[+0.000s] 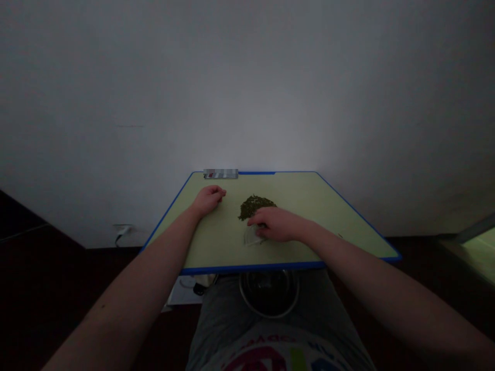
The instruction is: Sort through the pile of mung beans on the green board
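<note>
A low pile of small dark green grains (253,204) lies on the pale yellow-green top of a blue-edged table (309,193). My right hand (279,224) reaches over the pile's near edge, its index finger stretched out and its thumb apart below. Under that thumb is a small, thin, see-through or whitish piece (252,236), partly covered by the hand; its kind is unclear. Left of the pile, my left hand (210,200) rests on the tabletop with its fingers curled in. Nothing shows in it, and it is apart from the grains.
A flat, blurred-out object (220,174) lies at the table's back left edge against the wall (255,103). Below the front edge, a metal bowl (269,293) sits on my lap. A plugged-in cord (121,233) is at the wall on the left.
</note>
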`<state>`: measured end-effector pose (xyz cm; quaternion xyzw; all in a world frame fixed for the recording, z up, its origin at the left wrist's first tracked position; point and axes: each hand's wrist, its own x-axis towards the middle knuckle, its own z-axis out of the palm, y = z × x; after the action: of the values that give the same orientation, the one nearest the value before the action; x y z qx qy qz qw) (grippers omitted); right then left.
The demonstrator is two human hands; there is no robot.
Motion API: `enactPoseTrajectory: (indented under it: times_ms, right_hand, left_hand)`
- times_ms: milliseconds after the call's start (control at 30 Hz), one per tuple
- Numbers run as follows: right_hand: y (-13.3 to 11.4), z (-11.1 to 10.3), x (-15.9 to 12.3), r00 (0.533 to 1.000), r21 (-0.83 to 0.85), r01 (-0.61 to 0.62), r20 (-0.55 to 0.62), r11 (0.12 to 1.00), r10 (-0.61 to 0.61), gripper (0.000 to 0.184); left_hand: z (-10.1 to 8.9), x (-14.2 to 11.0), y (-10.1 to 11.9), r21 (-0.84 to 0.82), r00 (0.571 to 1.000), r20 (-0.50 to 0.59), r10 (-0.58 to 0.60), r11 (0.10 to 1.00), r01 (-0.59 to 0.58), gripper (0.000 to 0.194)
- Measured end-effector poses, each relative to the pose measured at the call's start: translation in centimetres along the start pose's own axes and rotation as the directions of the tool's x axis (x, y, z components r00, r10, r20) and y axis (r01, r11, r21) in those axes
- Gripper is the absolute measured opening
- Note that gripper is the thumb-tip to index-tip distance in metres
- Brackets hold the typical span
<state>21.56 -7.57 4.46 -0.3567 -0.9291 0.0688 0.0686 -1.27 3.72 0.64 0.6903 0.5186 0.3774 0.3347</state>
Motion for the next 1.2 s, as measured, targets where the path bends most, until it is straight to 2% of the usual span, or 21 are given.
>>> enactPoseTrajectory:
  times_ms: [200, 400, 667, 833, 1000, 1200]
  right_hand:
    - [0.0, 0.5, -2.0, 0.991, 0.045, -0.130, -0.008, 0.990, 0.131, 0.035]
    - [-0.5, 0.8, -3.3, 0.978, 0.133, -0.206, 0.019, 0.969, 0.206, 0.036]
    - [-1.3, 0.9, -5.2, 0.966, 0.222, -0.256, 0.017, 0.941, 0.259, 0.037]
    - [-1.4, 1.0, -6.2, 0.959, 0.224, -0.279, 0.014, 0.934, 0.283, 0.037]
    - [-1.3, 1.0, -6.9, 0.957, 0.265, -0.283, 0.015, 0.922, 0.289, 0.037]
    - [-1.4, 0.9, -7.4, 0.950, 0.282, -0.303, 0.018, 0.910, 0.311, 0.037]
  left_hand:
    - [-0.1, 0.3, -0.3, 0.042, 0.999, 0.002, 0.038, 0.998, -0.038, 0.027]
    - [-0.1, 0.1, -0.2, 0.034, 1.000, 0.000, 0.030, 0.999, -0.030, 0.028]
    - [-0.1, 0.5, -0.7, 0.045, 0.999, -0.002, 0.043, 0.998, -0.043, 0.028]
    - [-0.1, 0.2, -0.3, 0.029, 1.000, 0.000, 0.018, 0.999, -0.018, 0.028]
    - [0.0, -0.2, 0.2, 0.005, 1.000, 0.002, 0.006, 1.000, -0.006, 0.027]
    - [0.0, 0.1, -0.3, 0.001, 1.000, -0.002, -0.004, 1.000, 0.004, 0.028]
